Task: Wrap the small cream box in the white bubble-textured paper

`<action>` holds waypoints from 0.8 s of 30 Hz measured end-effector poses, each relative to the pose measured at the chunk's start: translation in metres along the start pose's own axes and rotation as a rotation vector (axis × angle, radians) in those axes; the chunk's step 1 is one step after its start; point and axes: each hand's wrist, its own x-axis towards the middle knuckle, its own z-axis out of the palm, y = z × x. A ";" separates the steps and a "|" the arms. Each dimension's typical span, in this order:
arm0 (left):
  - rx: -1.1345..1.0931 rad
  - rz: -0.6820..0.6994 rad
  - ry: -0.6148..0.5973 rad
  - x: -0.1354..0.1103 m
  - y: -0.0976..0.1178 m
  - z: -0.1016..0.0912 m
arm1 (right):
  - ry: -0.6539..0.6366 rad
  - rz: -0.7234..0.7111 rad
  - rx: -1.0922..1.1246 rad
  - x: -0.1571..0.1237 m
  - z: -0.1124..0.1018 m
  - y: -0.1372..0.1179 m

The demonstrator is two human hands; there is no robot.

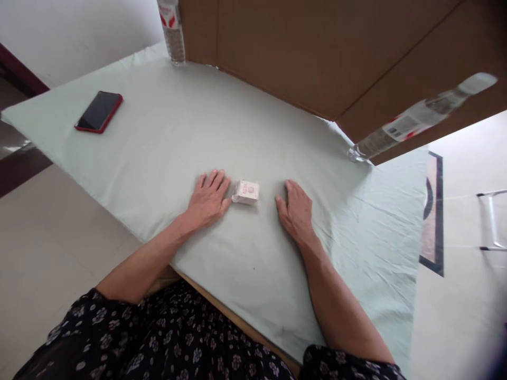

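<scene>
A small white box with red print [247,192], its wrapping clear and crinkled at the left end, lies on the pale green cloth [253,295]. Just left of it my left hand [209,200] rests palm down with fingers spread, the thumb close to the box. On the other side, a short gap away, my right hand [296,211] lies on its edge on the cloth, thumb apart from the fingers. Neither hand holds anything. The right hand's lower fingers are partly hidden.
A brown cardboard panel [277,47] stands along the table's far side. One plastic bottle [172,34] is at its left end, another bottle [412,124] at its right. A phone in a red case [100,112] lies at the left. A metal-legged item [493,219] stands on the floor.
</scene>
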 end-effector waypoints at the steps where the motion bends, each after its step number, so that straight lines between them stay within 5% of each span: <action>1: 0.028 -0.012 -0.012 -0.007 0.000 0.000 | -0.019 -0.020 -0.048 -0.005 -0.002 -0.001; 7: 0.137 -0.020 -0.001 -0.091 -0.002 0.000 | -0.112 -0.162 -0.208 -0.063 -0.019 -0.024; 12: 0.140 -0.041 0.036 -0.157 0.007 0.001 | -0.277 -0.528 -0.063 -0.118 -0.018 -0.073; 17: 0.079 -0.054 0.081 -0.186 0.011 0.005 | -0.385 -0.766 0.104 -0.147 -0.016 -0.111; 24: 0.038 -0.046 0.107 -0.198 0.003 0.008 | -0.402 -0.699 0.191 -0.144 -0.020 -0.119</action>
